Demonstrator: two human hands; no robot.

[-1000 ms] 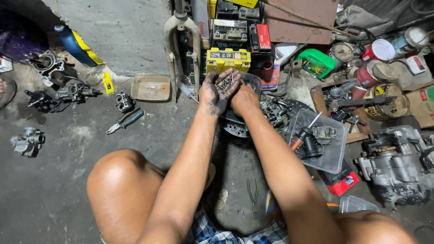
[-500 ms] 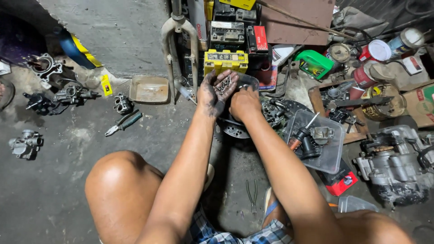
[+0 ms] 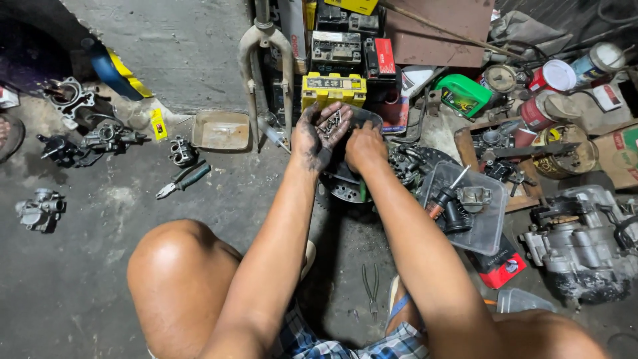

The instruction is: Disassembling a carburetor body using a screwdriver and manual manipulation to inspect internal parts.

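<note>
**Greasy palm full of screws over the parts pile**

The left hand (image 3: 319,136) is turned palm up, black with grease, its fingers (image 3: 339,119) spread loose and cupping a small heap of screws (image 3: 330,124). Right beside it, touching at the fingertips, the right hand (image 3: 364,147) is curled knuckles-up; what its fingers grip, if anything, cannot be told. Both hover above a round metal engine part (image 3: 345,189) on the concrete floor (image 3: 100,266). Behind sits a yellow battery (image 3: 332,90). Pliers (image 3: 183,181) lie off left, near a shallow tan tray (image 3: 221,129). A clear plastic tray (image 3: 482,226) of parts sits right.
</note>
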